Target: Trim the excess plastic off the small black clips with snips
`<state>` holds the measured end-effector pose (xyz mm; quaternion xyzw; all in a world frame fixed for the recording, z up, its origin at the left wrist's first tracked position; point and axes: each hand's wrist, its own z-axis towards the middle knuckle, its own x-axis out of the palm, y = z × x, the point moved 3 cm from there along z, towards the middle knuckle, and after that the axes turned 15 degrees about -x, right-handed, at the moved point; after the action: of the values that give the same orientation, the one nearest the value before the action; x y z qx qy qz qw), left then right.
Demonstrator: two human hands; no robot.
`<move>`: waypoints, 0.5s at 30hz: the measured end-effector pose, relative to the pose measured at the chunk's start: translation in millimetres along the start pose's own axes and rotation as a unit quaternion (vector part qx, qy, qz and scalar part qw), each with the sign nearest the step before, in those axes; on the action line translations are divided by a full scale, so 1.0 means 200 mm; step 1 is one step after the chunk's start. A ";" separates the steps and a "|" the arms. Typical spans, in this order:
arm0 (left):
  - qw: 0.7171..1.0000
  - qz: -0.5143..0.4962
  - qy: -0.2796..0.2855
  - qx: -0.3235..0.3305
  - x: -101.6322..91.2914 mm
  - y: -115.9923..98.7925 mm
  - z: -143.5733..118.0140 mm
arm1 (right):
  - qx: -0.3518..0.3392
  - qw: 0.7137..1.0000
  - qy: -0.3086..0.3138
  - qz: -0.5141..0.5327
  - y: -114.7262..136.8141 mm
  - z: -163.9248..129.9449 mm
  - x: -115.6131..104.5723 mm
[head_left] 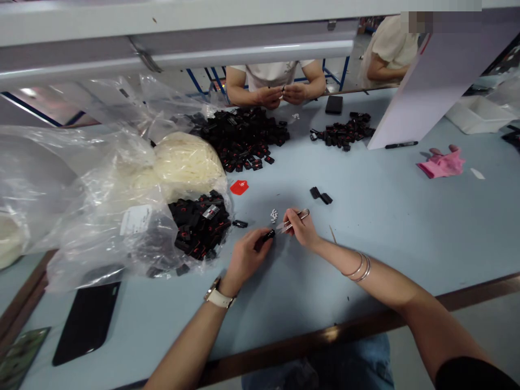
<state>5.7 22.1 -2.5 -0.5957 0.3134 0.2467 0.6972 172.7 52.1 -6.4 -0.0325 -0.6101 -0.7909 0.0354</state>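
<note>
My left hand (248, 253) pinches a small black plastic part (268, 235) between thumb and fingertips, just above the table. In my right hand (300, 230) is a pair of metal tweezers (298, 215), its tips pointing left, close to that part. I cannot tell whether the tips touch it or hold anything. A small pile of tiny white pieces (274, 215) lies just beyond both hands. One loose black part (240, 223) rests left of the pile, and a couple of black parts (320, 195) lie farther to the right.
Clear plastic bags (101, 216) spread over the left side beside a heap of black parts (203, 225). Farther back sit another heap (244, 132) and a red tag (239, 187). A co-worker's hands (282, 96) work opposite. A pink glove (442, 162) lies right, a black phone (87, 322) front left.
</note>
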 end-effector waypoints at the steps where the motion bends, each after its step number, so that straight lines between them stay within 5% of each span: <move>1: 0.999 0.026 0.005 0.018 0.00 -0.01 0.00 | -0.001 1.000 0.001 -0.001 0.00 0.00 0.00; 5: 0.987 0.157 0.000 0.035 -0.01 -0.02 -0.01 | -0.002 1.000 0.003 -0.003 0.00 -0.01 0.00; 15: 0.911 0.371 -0.046 -0.177 -0.11 0.01 0.03 | -0.036 0.999 0.021 -0.025 0.03 -0.01 0.00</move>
<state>-10.2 28.2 13.3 -0.5387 0.4306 0.5658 0.4519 172.2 48.4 -2.0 -0.0017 -0.5810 -0.8135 0.0277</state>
